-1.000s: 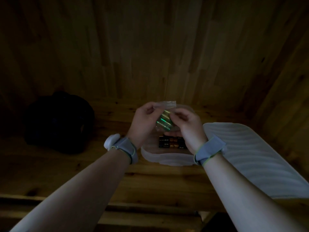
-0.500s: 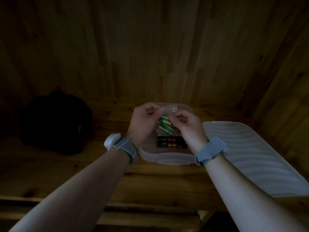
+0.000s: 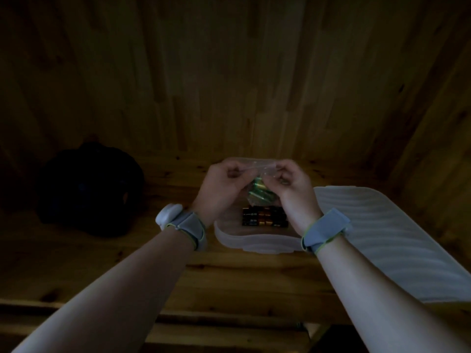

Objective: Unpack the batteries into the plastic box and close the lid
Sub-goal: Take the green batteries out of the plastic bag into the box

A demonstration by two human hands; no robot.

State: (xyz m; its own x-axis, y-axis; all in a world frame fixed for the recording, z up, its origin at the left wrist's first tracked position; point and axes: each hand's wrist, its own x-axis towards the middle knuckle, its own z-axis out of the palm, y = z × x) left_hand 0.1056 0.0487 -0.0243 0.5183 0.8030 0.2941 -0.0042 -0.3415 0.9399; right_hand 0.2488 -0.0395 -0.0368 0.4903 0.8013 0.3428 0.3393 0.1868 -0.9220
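Note:
A small clear plastic bag (image 3: 257,171) with green batteries (image 3: 258,191) inside hangs over the translucent plastic box (image 3: 254,242). My left hand (image 3: 220,186) pinches the bag's top edge at the left, and my right hand (image 3: 293,187) pinches it at the right, so the top is stretched between them. Several black-and-gold batteries (image 3: 265,217) lie in a row on the box floor, just below the bag. The white ribbed lid (image 3: 387,240) lies flat to the right of the box, partly under my right forearm.
A dark bag (image 3: 89,189) sits at the left on the wooden bench (image 3: 229,284). Wooden plank walls rise behind and at the right. The bench's front edge runs below my forearms. The scene is dim.
My hands have moved apart along the bag's top edge, pulling it wide. The bag with the green batteries stays over the box.

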